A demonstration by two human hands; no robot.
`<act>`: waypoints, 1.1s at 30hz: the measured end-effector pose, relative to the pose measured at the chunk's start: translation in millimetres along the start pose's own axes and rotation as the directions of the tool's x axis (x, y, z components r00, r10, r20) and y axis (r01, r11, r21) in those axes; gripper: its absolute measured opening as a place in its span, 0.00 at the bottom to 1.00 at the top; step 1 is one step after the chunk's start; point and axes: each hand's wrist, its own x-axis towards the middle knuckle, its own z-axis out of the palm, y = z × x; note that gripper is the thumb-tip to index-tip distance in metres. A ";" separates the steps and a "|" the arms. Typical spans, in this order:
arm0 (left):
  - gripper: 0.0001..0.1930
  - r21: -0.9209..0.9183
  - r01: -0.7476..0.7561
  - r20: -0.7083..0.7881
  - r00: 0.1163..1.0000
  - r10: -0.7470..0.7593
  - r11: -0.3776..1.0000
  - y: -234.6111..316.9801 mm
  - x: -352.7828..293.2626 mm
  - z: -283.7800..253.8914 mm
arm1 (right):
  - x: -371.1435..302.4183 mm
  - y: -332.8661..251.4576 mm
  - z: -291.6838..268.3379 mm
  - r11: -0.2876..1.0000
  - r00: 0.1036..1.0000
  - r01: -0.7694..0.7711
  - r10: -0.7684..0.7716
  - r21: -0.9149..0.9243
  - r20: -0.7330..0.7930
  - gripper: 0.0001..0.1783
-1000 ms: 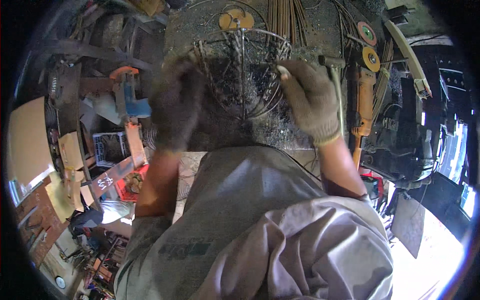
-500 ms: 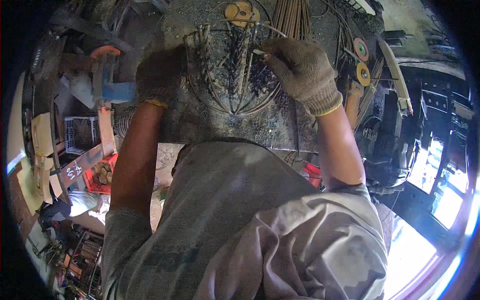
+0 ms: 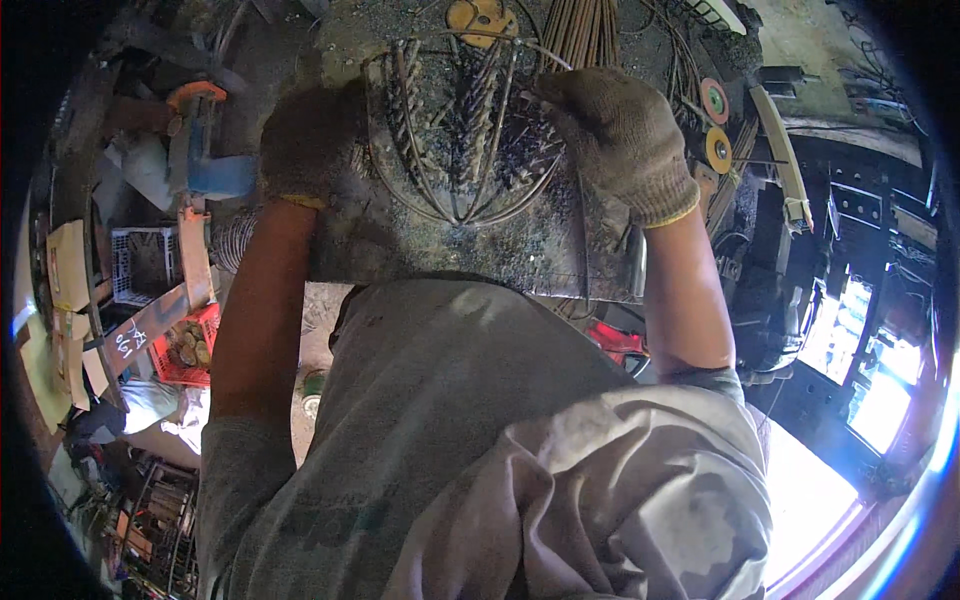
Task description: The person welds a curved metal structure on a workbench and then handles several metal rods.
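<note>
On the dark, grimy bench [image 3: 540, 270] in front of me stands a frame of bent metal rods [image 3: 457, 215]. Its curved rods meet at a point on the near side, and an arc crosses its far side. My left hand [image 3: 310, 145], in a knitted work glove, is closed at the frame's left edge, with its fingers deep in shadow. At the right edge is my gloved right hand [image 3: 625, 140], fingers bent and pressed together against the rods. Inside the frame's outline lie rows of twisted, rough metal pieces [image 3: 478, 110], apparently on the bench top.
Behind the frame lie a yellowish disc [image 3: 482, 20] and a bundle of thin rods [image 3: 580, 35]. Grinding discs [image 3: 718, 148] sit to the right. On the left are a blue clamp-like tool [image 3: 220, 175], a white crate [image 3: 143, 262] and a red crate [image 3: 185, 350].
My right hand has turned and come down onto the frame's right edge; the small pale piece at its fingertips no longer shows. The whole view has shifted slightly.
</note>
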 end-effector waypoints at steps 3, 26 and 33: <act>0.10 -0.060 -0.009 -0.084 0.996 0.004 0.998 -3.1 -6.7 10.0 | 3.3 -3.4 5.9 1.000 1.000 0.016 -0.016 -0.002 0.009 0.10; 0.17 -0.008 -0.008 -0.006 1.000 0.008 1.000 -5.0 -5.4 9.1 | -1.5 4.8 2.8 0.992 0.996 0.088 -0.085 -0.089 0.034 0.11; 0.19 0.008 0.028 0.064 0.998 -0.029 1.000 -0.8 -4.2 -2.9 | -4.9 0.8 3.8 0.995 0.997 0.042 -0.036 -0.091 0.071 0.11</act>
